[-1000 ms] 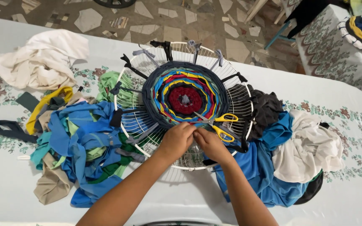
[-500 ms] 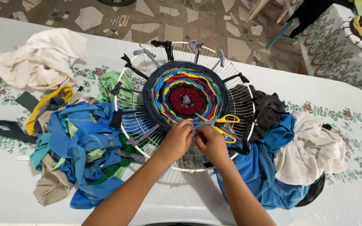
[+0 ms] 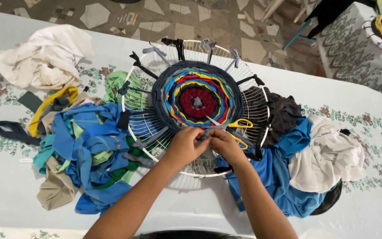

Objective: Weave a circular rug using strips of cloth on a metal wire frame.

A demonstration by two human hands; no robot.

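Hands meet at the near edge of a round white wire frame (image 3: 261,104) lying flat on the surface (image 3: 14,190) — left hand (image 3: 186,146) and right hand (image 3: 226,145) almost touching, fingers pinched together on a thin grey fabric strip (image 3: 205,136) at the rim of the woven disc (image 3: 197,98). That disc fills the frame's middle: red centre, then yellow, blue and dark navy rings. Yellow-handled scissors (image 3: 235,125) rest on the weave just beyond the right hand. Left of the frame sits a heap of blue and green scraps (image 3: 85,150); right of it, blue cloth (image 3: 284,172) and a white garment (image 3: 328,155) — another white cloth (image 3: 45,55) lies far left.
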